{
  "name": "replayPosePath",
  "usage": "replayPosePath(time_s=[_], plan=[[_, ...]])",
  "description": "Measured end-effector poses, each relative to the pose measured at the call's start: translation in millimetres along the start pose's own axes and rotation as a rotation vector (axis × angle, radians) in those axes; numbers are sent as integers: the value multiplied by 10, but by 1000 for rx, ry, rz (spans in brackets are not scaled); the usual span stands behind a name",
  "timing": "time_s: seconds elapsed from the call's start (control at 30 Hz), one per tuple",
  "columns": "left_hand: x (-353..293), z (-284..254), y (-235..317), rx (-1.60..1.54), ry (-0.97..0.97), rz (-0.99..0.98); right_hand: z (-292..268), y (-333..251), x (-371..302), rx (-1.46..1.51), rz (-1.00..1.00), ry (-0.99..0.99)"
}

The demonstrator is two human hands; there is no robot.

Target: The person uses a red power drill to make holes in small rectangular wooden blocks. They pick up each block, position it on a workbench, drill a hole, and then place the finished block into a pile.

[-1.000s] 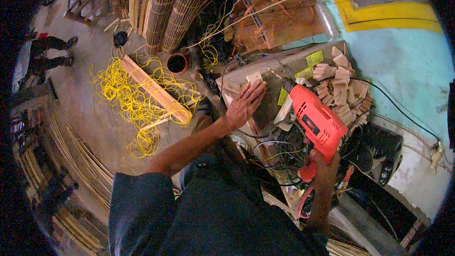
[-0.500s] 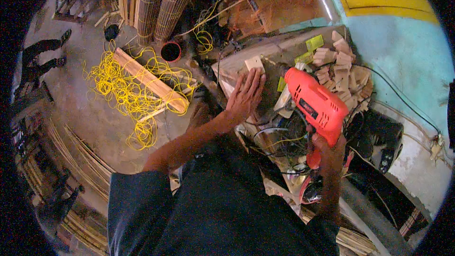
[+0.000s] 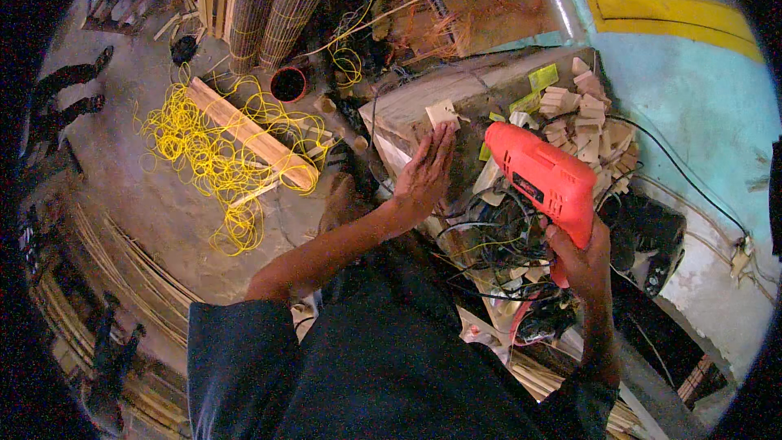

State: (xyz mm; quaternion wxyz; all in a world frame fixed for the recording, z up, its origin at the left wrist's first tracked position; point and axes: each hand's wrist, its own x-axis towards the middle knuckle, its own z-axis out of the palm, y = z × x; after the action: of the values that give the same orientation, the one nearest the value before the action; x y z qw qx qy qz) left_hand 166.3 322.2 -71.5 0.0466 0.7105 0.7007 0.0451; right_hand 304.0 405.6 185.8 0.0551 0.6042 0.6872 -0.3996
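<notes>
the fingers of the left hand (image 3: pixel 422 183) lie long and nearly together, curled round nothing, their tips resting on the near edge of a pale block (image 3: pixel 441 112) that sits on the slab (image 3: pixel 399 114). the fingers of the right hand (image 3: pixel 580 251) are wrapped round the grip of a red drill (image 3: pixel 547 178), its nose aimed up and left toward the block (the bit cannot be made out). the step in hand seems to be steadying the block for drilling; the next move would call for lining the drill up with the wood, clear of the left fingertips. the left hand is palm down, its arm slanting in from the lower left, elbow bent; the right arm rises almost straight from the lower right. farther out, small offcuts (image 3: pixel 593 130) heap beyond the drill, and yellow cord (image 3: pixel 173 143) tangles around a plank (image 3: pixel 248 132).
</notes>
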Motion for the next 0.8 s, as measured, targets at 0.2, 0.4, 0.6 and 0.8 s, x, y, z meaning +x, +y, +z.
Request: replayPosePath(time_s=[0.2,0.4,0.6,0.8], plan=[[-22,-42,-29,-97,10,-31,45,154,67,-64,-87,37],[-21,1,-17,-161,3,-26,43,-7,104,29,-48,-87],[-3,124,14,-183,60,-30,35,-107,133,-57,5,-91],[-2,100,22,-167,47,-34,6,-183,215,-196,-45,-77]])
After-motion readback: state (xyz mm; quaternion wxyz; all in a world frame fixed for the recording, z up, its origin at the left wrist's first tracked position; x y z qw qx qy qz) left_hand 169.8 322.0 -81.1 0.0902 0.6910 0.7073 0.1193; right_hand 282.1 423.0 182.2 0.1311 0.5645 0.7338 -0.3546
